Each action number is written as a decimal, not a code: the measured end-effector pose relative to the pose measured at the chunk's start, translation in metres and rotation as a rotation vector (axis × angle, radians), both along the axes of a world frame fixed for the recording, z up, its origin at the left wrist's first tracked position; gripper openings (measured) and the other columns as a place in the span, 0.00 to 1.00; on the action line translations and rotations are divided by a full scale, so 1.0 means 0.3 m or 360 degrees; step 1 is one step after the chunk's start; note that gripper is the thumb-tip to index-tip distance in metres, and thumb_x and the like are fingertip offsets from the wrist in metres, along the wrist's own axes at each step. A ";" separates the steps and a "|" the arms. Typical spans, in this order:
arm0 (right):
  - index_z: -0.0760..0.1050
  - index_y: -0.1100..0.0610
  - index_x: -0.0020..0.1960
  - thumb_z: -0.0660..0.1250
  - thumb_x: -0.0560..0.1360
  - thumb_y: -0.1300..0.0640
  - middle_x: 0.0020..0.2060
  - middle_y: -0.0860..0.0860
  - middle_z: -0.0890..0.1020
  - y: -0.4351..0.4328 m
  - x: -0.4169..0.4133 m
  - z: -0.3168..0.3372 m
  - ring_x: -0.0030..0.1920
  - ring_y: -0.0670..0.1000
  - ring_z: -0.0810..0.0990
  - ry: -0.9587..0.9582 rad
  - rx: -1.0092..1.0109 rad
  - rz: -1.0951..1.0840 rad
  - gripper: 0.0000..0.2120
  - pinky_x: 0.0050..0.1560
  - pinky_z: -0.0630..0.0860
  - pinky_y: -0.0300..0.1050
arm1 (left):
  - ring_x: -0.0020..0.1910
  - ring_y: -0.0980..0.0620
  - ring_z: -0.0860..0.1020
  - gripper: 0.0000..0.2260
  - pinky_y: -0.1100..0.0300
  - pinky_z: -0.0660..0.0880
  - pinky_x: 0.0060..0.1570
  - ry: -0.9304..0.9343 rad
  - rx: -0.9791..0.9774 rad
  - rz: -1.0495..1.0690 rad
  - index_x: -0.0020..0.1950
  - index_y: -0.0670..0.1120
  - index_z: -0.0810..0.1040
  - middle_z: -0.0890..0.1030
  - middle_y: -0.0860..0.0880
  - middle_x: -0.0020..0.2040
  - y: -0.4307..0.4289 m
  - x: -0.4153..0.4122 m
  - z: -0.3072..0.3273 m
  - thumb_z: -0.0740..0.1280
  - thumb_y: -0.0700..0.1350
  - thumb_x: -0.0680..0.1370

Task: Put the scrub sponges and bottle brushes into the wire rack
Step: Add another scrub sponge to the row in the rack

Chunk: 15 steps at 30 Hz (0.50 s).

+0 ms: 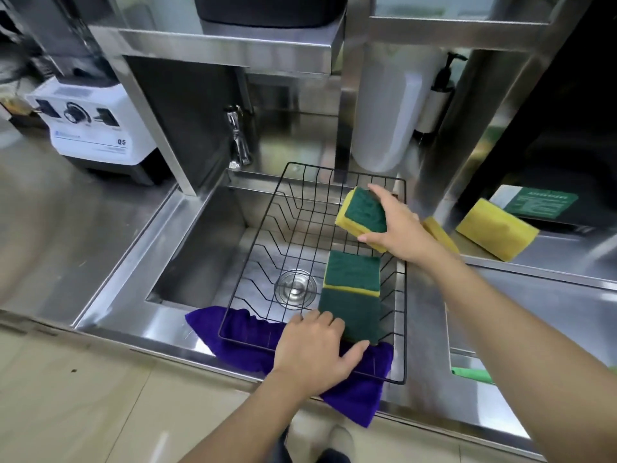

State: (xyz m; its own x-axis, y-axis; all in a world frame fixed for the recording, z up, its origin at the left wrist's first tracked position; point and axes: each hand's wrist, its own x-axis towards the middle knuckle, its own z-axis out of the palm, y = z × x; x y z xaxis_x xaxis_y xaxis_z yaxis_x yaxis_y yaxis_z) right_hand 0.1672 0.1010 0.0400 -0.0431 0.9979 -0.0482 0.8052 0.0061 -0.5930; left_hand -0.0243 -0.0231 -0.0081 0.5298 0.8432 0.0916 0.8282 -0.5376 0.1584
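A black wire rack (267, 228) sits across a steel sink. Two green-and-yellow scrub sponges lie inside it on the right: a far one (352, 270) and a near one (354, 312). My left hand (314, 349) rests at the rack's near edge with fingers and thumb against the near sponge. My right hand (397, 225) holds a third sponge (362, 212) over the rack's far right corner. More yellow sponges (494, 228) lie on the counter to the right, one (437, 232) partly behind my wrist. No bottle brush shows.
A purple cloth (354, 392) hangs over the sink's front edge under the rack. The sink (200, 262) has a drain (295, 289) and a tap (238, 138) behind. A white blender base (93, 128) stands at left. Something green (472, 374) lies at right.
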 end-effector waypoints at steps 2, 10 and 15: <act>0.51 0.47 0.75 0.74 0.68 0.53 0.69 0.54 0.69 0.026 -0.011 -0.018 0.69 0.58 0.66 -0.0140 -0.0049 0.0043 0.44 0.68 0.60 0.58 | 0.31 0.48 0.75 0.23 0.56 0.71 0.31 -0.0017 0.0067 0.0008 0.31 0.46 0.74 0.75 0.49 0.29 0.000 0.001 -0.017 0.56 0.62 0.73; 0.48 0.41 0.75 0.67 0.73 0.47 0.73 0.53 0.62 0.079 -0.035 -0.090 0.72 0.57 0.60 -0.0625 -0.0335 0.0341 0.38 0.70 0.54 0.58 | 0.33 0.47 0.76 0.23 0.55 0.72 0.32 -0.0007 0.0042 -0.0004 0.33 0.46 0.76 0.77 0.49 0.31 0.011 0.003 -0.026 0.56 0.62 0.73; 0.48 0.40 0.75 0.61 0.75 0.42 0.76 0.51 0.58 0.085 -0.038 -0.085 0.75 0.54 0.56 -0.0767 -0.0471 0.0540 0.33 0.71 0.52 0.57 | 0.33 0.47 0.76 0.22 0.54 0.72 0.32 -0.0021 0.0019 -0.0022 0.34 0.45 0.76 0.77 0.48 0.31 0.012 0.003 -0.026 0.56 0.61 0.73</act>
